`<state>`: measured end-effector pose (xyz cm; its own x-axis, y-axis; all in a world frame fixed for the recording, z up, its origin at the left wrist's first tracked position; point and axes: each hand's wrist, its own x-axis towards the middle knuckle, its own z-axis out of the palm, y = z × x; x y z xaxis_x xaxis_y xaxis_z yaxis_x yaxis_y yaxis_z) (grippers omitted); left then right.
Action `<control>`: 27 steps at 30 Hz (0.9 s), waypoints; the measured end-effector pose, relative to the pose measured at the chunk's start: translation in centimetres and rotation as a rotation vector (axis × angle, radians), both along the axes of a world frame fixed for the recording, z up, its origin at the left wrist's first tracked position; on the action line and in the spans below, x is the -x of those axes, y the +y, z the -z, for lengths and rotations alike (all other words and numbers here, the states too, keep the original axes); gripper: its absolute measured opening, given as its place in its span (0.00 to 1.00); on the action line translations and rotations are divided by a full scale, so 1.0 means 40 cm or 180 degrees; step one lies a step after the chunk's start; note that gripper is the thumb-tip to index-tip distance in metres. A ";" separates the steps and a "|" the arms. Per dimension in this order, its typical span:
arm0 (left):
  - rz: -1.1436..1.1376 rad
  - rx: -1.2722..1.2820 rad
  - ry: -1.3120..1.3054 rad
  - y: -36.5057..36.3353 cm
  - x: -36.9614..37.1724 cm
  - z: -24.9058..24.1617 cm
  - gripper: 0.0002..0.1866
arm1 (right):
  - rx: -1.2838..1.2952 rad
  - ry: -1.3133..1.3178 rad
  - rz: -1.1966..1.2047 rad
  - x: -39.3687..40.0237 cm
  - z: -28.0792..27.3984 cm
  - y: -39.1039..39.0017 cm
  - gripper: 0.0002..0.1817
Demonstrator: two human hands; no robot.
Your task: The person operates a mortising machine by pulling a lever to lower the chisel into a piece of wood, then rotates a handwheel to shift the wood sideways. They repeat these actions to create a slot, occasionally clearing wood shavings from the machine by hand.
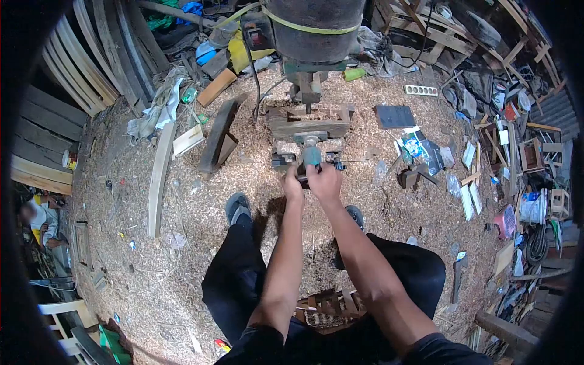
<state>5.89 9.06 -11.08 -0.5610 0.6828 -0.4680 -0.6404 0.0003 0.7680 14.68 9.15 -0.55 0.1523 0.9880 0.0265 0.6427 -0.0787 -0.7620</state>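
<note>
Both my hands are close together at the front of a floor-standing machine, below a greenish rounded metal part (311,156). My left hand (293,184) is closed around a dark part there, largely hidden by the fingers. Beside it, my right hand (325,182) is also closed, its thumb against the lower end of the greenish part; what its fingers grip is hidden. Just beyond sits a wooden workpiece (309,125) on the machine's bed. Above it hangs a spindle with a bit (308,107), under a big dark motor housing (315,33) with a yellow band.
Wood shavings cover the floor (176,261). Left of the machine lie a dark beam (220,137) and a long pale board (160,182). On the right are a dark block (394,117), a power strip (421,90) and scattered scraps. A person (44,222) is at the far left.
</note>
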 end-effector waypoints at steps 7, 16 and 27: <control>0.0890 0.1101 0.3850 -0.005 -0.053 -0.203 0.23 | 0.0135 0.1916 0.0199 -0.056 0.161 0.017 0.18; 0.0727 0.0164 0.0817 -0.005 0.014 -0.030 0.20 | 0.0438 0.1208 0.0985 -0.008 0.075 0.015 0.26; 0.1450 0.0670 0.3765 -0.016 -0.100 -0.295 0.12 | 0.2409 0.4367 0.1314 -0.091 0.197 0.031 0.15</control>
<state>9.87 8.43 0.73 -0.4437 0.8957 0.0306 0.5174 0.2281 0.8248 18.30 10.39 -8.45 -0.1057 0.5989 -0.7938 -0.6116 -0.6686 -0.4230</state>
